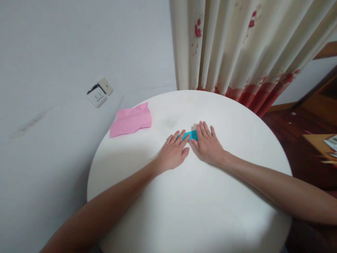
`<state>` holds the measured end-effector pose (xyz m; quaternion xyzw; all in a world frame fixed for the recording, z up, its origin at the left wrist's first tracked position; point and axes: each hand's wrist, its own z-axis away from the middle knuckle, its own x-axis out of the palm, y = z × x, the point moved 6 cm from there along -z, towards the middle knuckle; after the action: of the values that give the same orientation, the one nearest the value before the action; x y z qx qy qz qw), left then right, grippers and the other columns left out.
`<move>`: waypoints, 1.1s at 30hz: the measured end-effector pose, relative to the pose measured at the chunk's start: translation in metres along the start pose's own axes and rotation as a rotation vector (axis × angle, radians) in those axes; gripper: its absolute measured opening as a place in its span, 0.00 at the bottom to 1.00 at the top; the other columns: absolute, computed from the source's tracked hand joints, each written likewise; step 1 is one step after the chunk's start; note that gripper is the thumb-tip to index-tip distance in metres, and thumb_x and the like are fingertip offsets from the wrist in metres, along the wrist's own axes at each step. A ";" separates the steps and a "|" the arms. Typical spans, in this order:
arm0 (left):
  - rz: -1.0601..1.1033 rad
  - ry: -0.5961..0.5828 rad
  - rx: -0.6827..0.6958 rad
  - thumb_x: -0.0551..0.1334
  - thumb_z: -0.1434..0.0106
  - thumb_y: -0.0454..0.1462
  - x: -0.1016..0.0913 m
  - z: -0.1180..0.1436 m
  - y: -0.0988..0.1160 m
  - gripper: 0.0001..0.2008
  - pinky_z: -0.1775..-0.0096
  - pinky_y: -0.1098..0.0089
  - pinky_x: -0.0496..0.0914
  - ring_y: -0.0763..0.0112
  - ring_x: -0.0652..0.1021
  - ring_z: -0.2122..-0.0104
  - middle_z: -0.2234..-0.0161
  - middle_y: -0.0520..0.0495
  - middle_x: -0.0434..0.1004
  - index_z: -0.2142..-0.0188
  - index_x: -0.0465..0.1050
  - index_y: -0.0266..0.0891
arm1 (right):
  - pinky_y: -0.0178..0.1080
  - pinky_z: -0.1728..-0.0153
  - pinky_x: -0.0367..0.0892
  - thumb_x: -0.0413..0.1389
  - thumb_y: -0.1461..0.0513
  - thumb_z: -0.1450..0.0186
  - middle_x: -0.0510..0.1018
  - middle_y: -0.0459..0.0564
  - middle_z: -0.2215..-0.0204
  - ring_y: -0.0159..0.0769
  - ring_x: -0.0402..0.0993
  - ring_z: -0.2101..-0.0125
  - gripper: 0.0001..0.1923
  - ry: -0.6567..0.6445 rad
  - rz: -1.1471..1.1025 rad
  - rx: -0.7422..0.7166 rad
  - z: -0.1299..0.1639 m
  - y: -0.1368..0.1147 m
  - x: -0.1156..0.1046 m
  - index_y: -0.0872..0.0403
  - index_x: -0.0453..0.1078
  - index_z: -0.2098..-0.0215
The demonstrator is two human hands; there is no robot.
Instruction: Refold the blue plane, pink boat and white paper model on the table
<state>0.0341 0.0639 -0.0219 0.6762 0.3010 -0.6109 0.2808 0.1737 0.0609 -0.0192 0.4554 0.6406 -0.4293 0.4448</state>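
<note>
A narrow folded piece of blue paper [193, 135] lies flat on the white round table [200, 200]. My left hand [173, 151] rests palm down over its left part, fingers stretched out and slightly spread. Over its right end lies my right hand [207, 143], also flat with the fingers extended. Blue shows between the two hands, and a thin tip sticks out left of my left fingers. The rest of the paper is hidden under the hands. A creased pink sheet of paper [131, 120] lies to the left, apart from both hands.
A pale wall [52, 52] with a socket plate [97, 97] borders the table on the left. Behind the table hangs a cream curtain [223, 45] with red flowers. At the far right, papers lie on a low wooden surface [316, 140] above the dark floor.
</note>
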 end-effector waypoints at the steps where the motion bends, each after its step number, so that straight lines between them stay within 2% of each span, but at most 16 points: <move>1: 0.000 0.004 -0.007 0.45 0.27 0.43 0.000 -0.001 0.000 0.28 0.34 0.51 0.52 0.54 0.50 0.30 0.29 0.43 0.45 0.31 0.50 0.40 | 0.57 0.32 0.36 0.33 0.50 0.26 0.44 0.67 0.30 0.51 0.34 0.29 0.38 0.000 -0.008 -0.031 -0.002 -0.005 -0.001 0.71 0.44 0.30; 4: -0.007 0.008 -0.023 0.44 0.27 0.43 0.001 -0.003 0.001 0.28 0.34 0.51 0.52 0.55 0.50 0.30 0.29 0.44 0.46 0.31 0.51 0.39 | 0.54 0.32 0.40 0.34 0.54 0.26 0.47 0.63 0.30 0.48 0.37 0.29 0.34 -0.059 -0.043 -0.107 -0.005 -0.015 0.006 0.68 0.46 0.29; 9: -0.032 -0.013 -0.031 0.43 0.27 0.43 0.001 -0.003 0.001 0.29 0.34 0.52 0.51 0.58 0.49 0.30 0.29 0.43 0.44 0.30 0.47 0.34 | 0.53 0.33 0.43 0.35 0.53 0.26 0.49 0.63 0.30 0.49 0.41 0.30 0.34 -0.101 -0.038 -0.157 -0.003 -0.015 0.015 0.67 0.48 0.30; 13: -0.079 -0.063 -0.075 0.42 0.27 0.50 -0.005 0.007 -0.006 0.34 0.34 0.51 0.51 0.55 0.51 0.30 0.30 0.34 0.45 0.31 0.48 0.27 | 0.54 0.33 0.43 0.35 0.51 0.26 0.49 0.63 0.30 0.49 0.41 0.30 0.35 -0.103 -0.021 -0.162 -0.002 -0.014 0.014 0.67 0.47 0.30; 17: -0.130 -0.093 -0.206 0.45 0.31 0.58 -0.007 0.020 -0.024 0.43 0.35 0.48 0.52 0.44 0.54 0.32 0.33 0.22 0.50 0.33 0.52 0.20 | 0.54 0.33 0.44 0.34 0.51 0.26 0.48 0.63 0.30 0.49 0.41 0.30 0.36 -0.109 -0.017 -0.169 -0.003 -0.014 0.011 0.67 0.47 0.30; 20: -0.140 -0.074 -0.256 0.45 0.33 0.61 -0.004 0.026 -0.035 0.47 0.36 0.47 0.53 0.39 0.57 0.34 0.35 0.17 0.55 0.35 0.53 0.17 | 0.54 0.33 0.44 0.33 0.50 0.27 0.47 0.62 0.30 0.49 0.41 0.30 0.36 -0.116 -0.016 -0.164 -0.003 -0.014 0.011 0.66 0.46 0.29; 22: -0.146 -0.048 -0.290 0.45 0.32 0.60 -0.005 0.026 -0.039 0.46 0.37 0.46 0.55 0.38 0.59 0.34 0.37 0.16 0.58 0.36 0.53 0.16 | 0.54 0.33 0.44 0.33 0.49 0.27 0.47 0.62 0.30 0.48 0.40 0.30 0.37 -0.121 -0.015 -0.160 -0.003 -0.014 0.012 0.66 0.46 0.29; 25: -0.166 0.063 -0.344 0.47 0.29 0.53 -0.014 0.020 -0.034 0.41 0.36 0.47 0.53 0.39 0.55 0.33 0.34 0.16 0.51 0.35 0.49 0.14 | 0.54 0.33 0.43 0.34 0.49 0.27 0.47 0.62 0.30 0.49 0.41 0.30 0.36 -0.122 -0.020 -0.160 -0.003 -0.013 0.012 0.66 0.46 0.29; 28: -0.150 0.166 -0.267 0.49 0.28 0.47 -0.021 0.010 -0.017 0.36 0.34 0.49 0.48 0.46 0.47 0.30 0.31 0.22 0.42 0.33 0.46 0.17 | 0.54 0.33 0.43 0.35 0.50 0.27 0.48 0.62 0.30 0.49 0.41 0.30 0.36 -0.115 -0.030 -0.171 -0.006 -0.012 0.012 0.66 0.47 0.29; 31: -0.066 0.099 -0.062 0.46 0.27 0.43 -0.011 0.002 0.000 0.31 0.33 0.52 0.48 0.54 0.48 0.30 0.30 0.31 0.45 0.32 0.47 0.25 | 0.54 0.32 0.42 0.35 0.51 0.26 0.48 0.62 0.30 0.48 0.41 0.30 0.35 -0.127 -0.056 -0.248 -0.010 -0.014 0.013 0.66 0.48 0.30; 33: -0.015 0.037 0.011 0.44 0.26 0.43 -0.003 0.000 0.004 0.30 0.33 0.53 0.50 0.56 0.49 0.30 0.30 0.34 0.46 0.31 0.47 0.28 | 0.54 0.32 0.41 0.34 0.51 0.26 0.48 0.61 0.30 0.47 0.41 0.30 0.34 -0.146 -0.078 -0.311 -0.011 -0.015 0.012 0.65 0.48 0.29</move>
<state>0.0364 0.0608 -0.0192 0.6867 0.3077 -0.6022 0.2667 0.1546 0.0710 -0.0262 0.3235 0.6825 -0.3741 0.5381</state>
